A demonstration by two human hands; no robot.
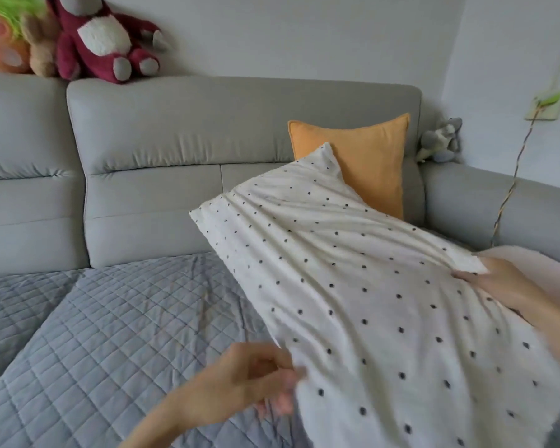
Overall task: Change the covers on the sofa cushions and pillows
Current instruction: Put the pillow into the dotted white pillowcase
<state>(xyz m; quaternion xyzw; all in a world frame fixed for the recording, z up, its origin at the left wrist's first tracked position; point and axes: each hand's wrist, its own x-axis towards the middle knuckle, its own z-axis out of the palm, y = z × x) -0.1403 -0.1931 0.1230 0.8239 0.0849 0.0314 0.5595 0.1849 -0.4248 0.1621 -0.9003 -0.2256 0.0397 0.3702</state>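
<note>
Over a grey sofa [240,130] draped with a quilted grey seat cover [104,334], a person holds up a white pillow with black dots [369,286], tilted so its far corner points toward the backrest and its near end fills the lower right of the view. The left hand [249,379] pinches the pillow's lower left edge, fingers curled onto the fabric, though motion blur softens the fingertips. The right hand [505,282] grips the pillow's right edge, thumb and fingers bunching the cloth into folds that run across the cover; beside that hand a pale pink fabric [530,257] shows at the edge, its nature unclear. Behind the raised pillow, an orange cushion [362,160] stands upright against the backrest, near the sofa's right arm. A small grey plush toy [440,140] sits in the corner just beyond it. On top of the backrest at upper left sit a dark red plush bear [101,37], a tan plush toy [41,43] and an orange toy with green hair [0,37], side by side against the wall.
</note>
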